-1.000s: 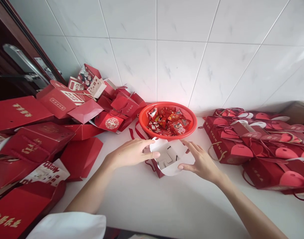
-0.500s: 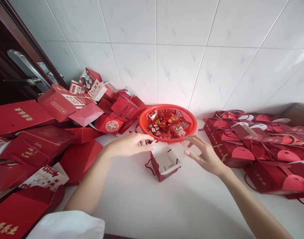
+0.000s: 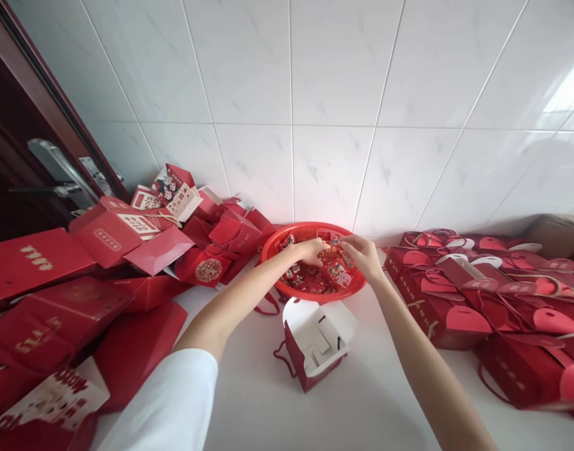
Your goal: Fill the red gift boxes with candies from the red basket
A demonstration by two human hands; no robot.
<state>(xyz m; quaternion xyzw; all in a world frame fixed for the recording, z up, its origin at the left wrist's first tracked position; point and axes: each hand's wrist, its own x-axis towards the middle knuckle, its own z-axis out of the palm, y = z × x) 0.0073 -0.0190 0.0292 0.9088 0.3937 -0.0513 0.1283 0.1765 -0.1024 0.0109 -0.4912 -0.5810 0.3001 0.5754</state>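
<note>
Presently, the left hand (image 3: 311,251) is hovering at the wrapped packets (image 3: 338,274), bent inward, and the right hand (image 3: 366,255) is curving beside it; whether either is gripping one, I cannot tell. The packets are lying in a red basket (image 3: 267,250). Nearer the person, an uncovered box (image 3: 318,343) is standing on the white table (image 3: 249,401), jumbled boxes (image 3: 111,228) lying leftward, corded boxes (image 3: 465,319) sitting rightward.
</note>
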